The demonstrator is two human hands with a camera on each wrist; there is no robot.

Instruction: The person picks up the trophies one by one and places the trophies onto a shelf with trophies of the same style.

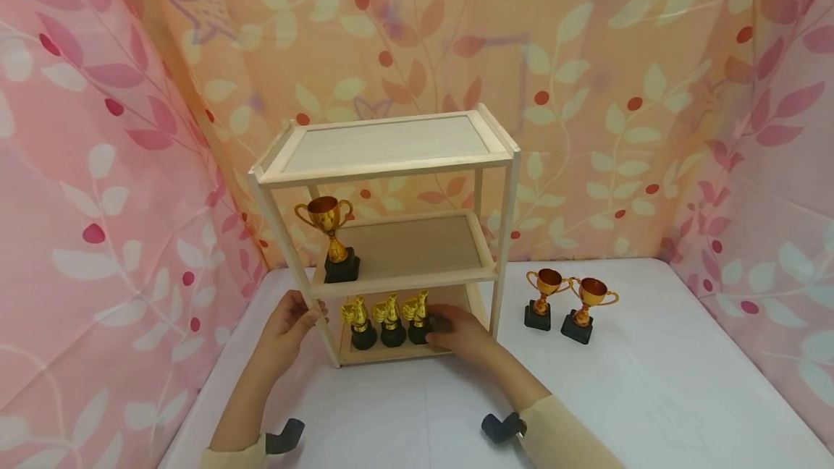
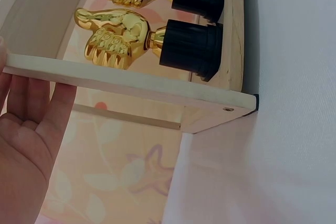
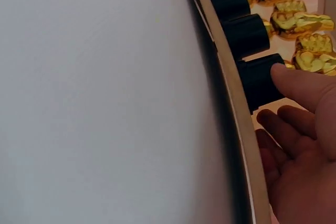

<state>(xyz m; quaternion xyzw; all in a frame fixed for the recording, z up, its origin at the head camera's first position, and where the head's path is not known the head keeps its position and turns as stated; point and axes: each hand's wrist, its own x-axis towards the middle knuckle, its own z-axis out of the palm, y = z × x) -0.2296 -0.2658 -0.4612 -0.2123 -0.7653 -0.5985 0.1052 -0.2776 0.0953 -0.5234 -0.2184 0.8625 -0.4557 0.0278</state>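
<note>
My left hand (image 1: 287, 328) holds the front left post (image 2: 131, 85) of a small wooden shelf (image 1: 404, 284), fingers behind it and thumb at its other side. On the bottom tier stand three gold thumbs-up trophies with black round bases, side by side: a left one (image 1: 360, 318), a middle one (image 1: 389, 318) and a right one (image 1: 417, 315). My right hand (image 1: 461, 335) grips the right trophy by its base (image 3: 261, 80). In the right wrist view its thumb lies on the base, while the other fingers curl behind and are partly hidden.
A gold two-handled cup trophy (image 1: 329, 234) stands at the left of the middle tier. On the white table (image 1: 664, 375), right of the shelf, stand two smaller cups, one left (image 1: 544, 295) and one right (image 1: 586, 306). Patterned cloth (image 1: 586, 93) encloses the back and sides.
</note>
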